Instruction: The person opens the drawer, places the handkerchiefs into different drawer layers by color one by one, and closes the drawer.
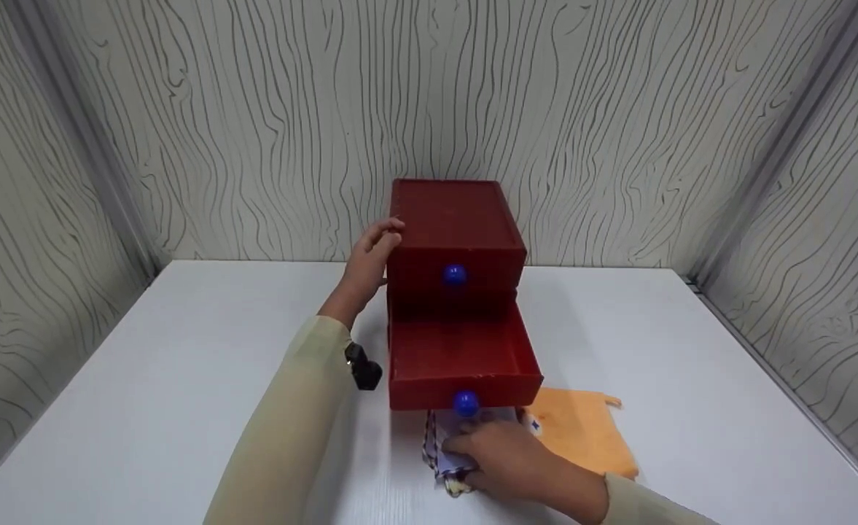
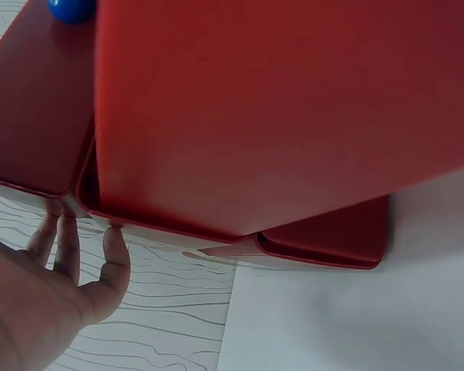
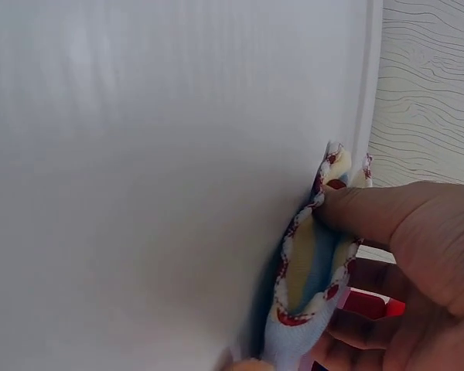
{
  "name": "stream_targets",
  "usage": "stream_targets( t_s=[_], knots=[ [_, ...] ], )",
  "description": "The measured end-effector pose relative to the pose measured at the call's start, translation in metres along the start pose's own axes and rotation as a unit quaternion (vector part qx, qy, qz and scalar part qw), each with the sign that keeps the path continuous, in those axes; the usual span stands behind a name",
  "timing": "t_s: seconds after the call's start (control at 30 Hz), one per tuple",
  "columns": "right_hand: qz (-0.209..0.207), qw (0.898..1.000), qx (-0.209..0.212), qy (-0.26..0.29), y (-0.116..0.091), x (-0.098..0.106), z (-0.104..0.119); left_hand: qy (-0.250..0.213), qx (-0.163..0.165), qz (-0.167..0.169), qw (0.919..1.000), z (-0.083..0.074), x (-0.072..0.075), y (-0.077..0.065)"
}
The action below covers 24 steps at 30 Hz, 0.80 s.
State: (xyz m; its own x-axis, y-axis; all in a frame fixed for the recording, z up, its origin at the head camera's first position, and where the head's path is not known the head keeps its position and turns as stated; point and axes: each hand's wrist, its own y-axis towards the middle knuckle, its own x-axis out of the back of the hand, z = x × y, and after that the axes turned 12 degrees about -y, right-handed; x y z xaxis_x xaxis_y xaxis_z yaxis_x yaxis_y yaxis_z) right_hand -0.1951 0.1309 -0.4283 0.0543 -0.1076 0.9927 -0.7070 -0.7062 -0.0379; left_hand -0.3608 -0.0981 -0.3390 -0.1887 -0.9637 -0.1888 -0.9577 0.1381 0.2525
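Note:
A red two-tier drawer unit [image 1: 450,215] with blue round knobs stands near the back wall. Its lower drawer [image 1: 421,394] is pulled out and shows a bare inside; the upper one is closed. My left hand [image 1: 367,266] rests against the unit's upper left side, its fingertips touching the wall in the left wrist view. In front of the drawer, my right hand [image 1: 512,459] grips a folded pale blue cloth [image 3: 298,336] with a red-and-white stitched edge, thumb on one side and fingers on the other. Part of that cloth is hidden behind the hand.
An orange cloth [image 1: 582,430] with a small loop lies flat on the white table [image 1: 268,292], right of the drawer and partly behind the right hand. Wood-patterned walls [image 1: 290,131] close off the back and both sides.

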Motion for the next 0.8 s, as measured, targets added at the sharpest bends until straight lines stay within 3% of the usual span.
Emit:
stream_targets(
  t_s=[0.27,0.63,0.8],
  knots=[
    [-0.052,0.999,0.015,-0.006,0.001,-0.006,-0.001,0.007,0.002,-0.003,1.0,0.001,0.0,0.0],
    [-0.117,0.984,0.065,-0.121,0.001,-0.012,0.0,0.013,0.003,-0.007,0.9999,0.002,0.0,0.002],
    [-0.128,0.98,0.073,-0.135,0.0,-0.012,0.001,0.006,0.003,-0.005,1.0,0.002,0.001,0.001]
  ],
)
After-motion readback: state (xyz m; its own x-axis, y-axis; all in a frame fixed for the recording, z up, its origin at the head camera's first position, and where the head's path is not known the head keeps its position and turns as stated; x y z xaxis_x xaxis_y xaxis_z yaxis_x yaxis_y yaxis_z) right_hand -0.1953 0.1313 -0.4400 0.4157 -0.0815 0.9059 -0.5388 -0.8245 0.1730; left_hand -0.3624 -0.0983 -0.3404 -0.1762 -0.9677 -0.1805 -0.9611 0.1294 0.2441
